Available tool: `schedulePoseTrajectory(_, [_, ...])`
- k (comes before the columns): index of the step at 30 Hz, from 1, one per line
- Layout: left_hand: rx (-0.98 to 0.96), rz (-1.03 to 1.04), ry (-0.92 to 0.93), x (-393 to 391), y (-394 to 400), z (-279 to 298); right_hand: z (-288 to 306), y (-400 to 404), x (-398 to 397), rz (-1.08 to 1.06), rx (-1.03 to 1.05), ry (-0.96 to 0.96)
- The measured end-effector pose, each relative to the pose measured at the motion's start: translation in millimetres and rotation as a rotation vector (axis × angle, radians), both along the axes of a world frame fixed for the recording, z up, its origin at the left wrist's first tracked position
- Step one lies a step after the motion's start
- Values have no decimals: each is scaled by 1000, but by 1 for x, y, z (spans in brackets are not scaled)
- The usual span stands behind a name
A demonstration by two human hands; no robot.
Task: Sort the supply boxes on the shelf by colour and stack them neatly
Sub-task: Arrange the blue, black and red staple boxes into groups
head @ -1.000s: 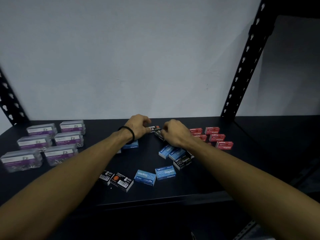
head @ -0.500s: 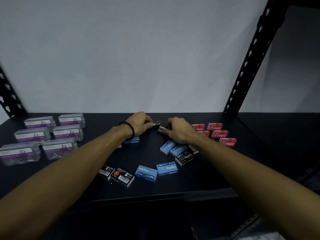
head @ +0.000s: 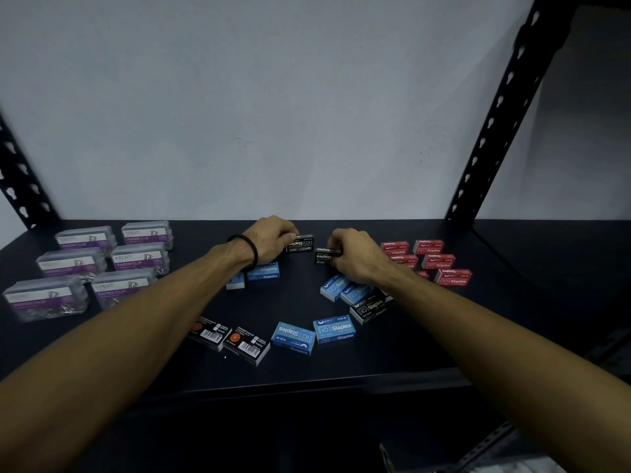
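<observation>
Here, on the dark shelf (head: 341, 373), clear purple-labelled paper clip boxes (head: 140, 261) sit far left of the hands. The left hand (head: 273, 238) curls its fingers round one black staple box (head: 300, 244); just right, the right hand (head: 355, 256) pinches another black box (head: 324, 256). Red boxes (head: 438, 261) lie further right.

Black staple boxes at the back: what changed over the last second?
The left hand and right hand drew apart, each gripping its own black staple box; these were together before. The blue boxes, red boxes and paper-clip cases stayed put.
</observation>
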State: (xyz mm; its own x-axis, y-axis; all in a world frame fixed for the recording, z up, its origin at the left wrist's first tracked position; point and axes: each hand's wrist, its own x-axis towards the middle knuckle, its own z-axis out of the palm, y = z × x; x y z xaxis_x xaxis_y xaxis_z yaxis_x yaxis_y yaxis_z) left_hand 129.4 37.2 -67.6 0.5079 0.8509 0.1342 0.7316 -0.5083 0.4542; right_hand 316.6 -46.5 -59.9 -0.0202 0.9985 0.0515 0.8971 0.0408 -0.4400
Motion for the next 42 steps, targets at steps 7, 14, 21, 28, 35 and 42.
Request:
schedulePoseTrajectory(7, [-33, 2, 3, 1, 1, 2, 7, 0, 4, 12, -29, -11])
schedulePoseTrajectory(14, [28, -29, 32, 13, -4, -1, 6, -1, 4, 32, -22, -21])
schedulePoseTrajectory(21, [-26, 82, -183, 7, -7, 1, 4, 0, 5, 31, 6, -31])
schedulePoseTrajectory(28, [-93, 71, -307, -6, -18, 2, 2, 1, 3, 12, 3, -16])
schedulePoseTrajectory(35, [-67, 23, -257, -11, -21, 4, 5, -1, 3, 3, -3, 9])
schedulePoseTrajectory(42, [-99, 79, -292, -20, -18, 4, 15, 2, 1, -39, 28, 146])
